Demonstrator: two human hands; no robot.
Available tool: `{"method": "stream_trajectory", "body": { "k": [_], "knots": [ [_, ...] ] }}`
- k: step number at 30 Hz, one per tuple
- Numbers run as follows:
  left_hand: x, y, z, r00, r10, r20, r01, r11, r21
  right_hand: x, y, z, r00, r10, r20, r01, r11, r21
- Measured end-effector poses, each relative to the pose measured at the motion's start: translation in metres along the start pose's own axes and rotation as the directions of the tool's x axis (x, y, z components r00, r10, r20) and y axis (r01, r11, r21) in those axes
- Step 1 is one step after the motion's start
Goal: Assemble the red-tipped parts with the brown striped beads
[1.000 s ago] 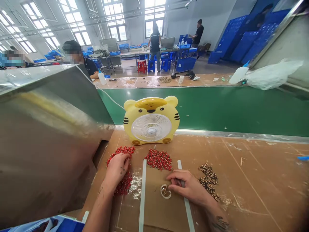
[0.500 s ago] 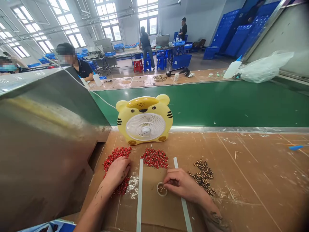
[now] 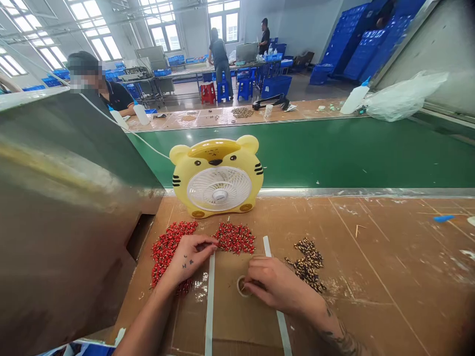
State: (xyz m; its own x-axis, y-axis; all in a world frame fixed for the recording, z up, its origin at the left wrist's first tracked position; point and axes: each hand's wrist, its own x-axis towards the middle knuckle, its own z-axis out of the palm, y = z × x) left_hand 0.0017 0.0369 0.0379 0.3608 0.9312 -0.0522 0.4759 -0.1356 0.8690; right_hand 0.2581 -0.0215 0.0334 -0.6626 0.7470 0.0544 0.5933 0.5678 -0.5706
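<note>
My left hand [image 3: 191, 254] reaches between two heaps of small red pieces, thumb and fingertips pinched on one small red piece [image 3: 215, 243]. Under its wrist lies the left red heap [image 3: 166, 247]; the middle red heap [image 3: 235, 238] is just beyond the fingertips. With pinched fingers my right hand [image 3: 269, 279] holds a thin stick [image 3: 243, 287], its end inside a small round cup [image 3: 239, 291]. The hand partly hides cup and stick. Right of that hand lies a heap of small black-and-tan pieces [image 3: 309, 267].
A yellow animal-faced fan [image 3: 217, 173] stands behind the heaps. Two pale tape strips [image 3: 210, 306] border a cardboard patch. At left rises a metal housing [image 3: 74, 222]; a green belt [image 3: 315, 153] runs behind the table. Across it, a person [image 3: 115, 96] sits near white bottles [image 3: 141, 113].
My left hand has moved right from the left red heap and now pinches a red piece. My right hand has shifted slightly over the cup. The whole view has shifted a little.
</note>
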Motion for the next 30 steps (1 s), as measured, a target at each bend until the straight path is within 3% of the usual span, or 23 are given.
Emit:
{"method": "stream_trajectory", "body": {
  "k": [4, 8, 14, 17, 21, 25, 30],
  "knots": [
    [0.002, 0.003, 0.026, 0.995, -0.099, 0.020, 0.098, 0.893, -0.438, 0.005, 0.011, 0.002, 0.997, -0.082, 0.011, 0.082, 0.996, -0.032],
    [-0.003, -0.005, 0.043, 0.981, -0.155, 0.119, 0.195, 0.767, -0.611, 0.002, 0.018, 0.011, 0.988, -0.134, -0.076, 0.136, 0.990, 0.023],
    [-0.006, -0.014, 0.047, 0.949, -0.246, 0.197, 0.314, 0.672, -0.670, -0.001, 0.021, 0.019, 0.971, -0.196, -0.134, 0.206, 0.976, 0.067],
    [-0.006, -0.014, 0.047, 0.946, -0.251, 0.204, 0.322, 0.683, -0.655, 0.000, 0.022, 0.016, 0.965, -0.201, -0.167, 0.208, 0.978, 0.029],
    [-0.005, -0.013, 0.048, 0.950, -0.248, 0.191, 0.311, 0.685, -0.659, -0.002, 0.022, 0.013, 0.972, -0.214, -0.097, 0.220, 0.974, 0.053],
    [-0.006, -0.012, 0.048, 0.945, -0.273, 0.183, 0.325, 0.695, -0.641, -0.004, 0.021, 0.014, 0.978, -0.172, -0.119, 0.173, 0.985, -0.001],
    [-0.006, -0.009, 0.050, 0.935, -0.297, 0.195, 0.353, 0.714, -0.605, -0.002, 0.020, 0.015, 0.971, -0.210, -0.117, 0.213, 0.977, 0.018]
  ]
}}
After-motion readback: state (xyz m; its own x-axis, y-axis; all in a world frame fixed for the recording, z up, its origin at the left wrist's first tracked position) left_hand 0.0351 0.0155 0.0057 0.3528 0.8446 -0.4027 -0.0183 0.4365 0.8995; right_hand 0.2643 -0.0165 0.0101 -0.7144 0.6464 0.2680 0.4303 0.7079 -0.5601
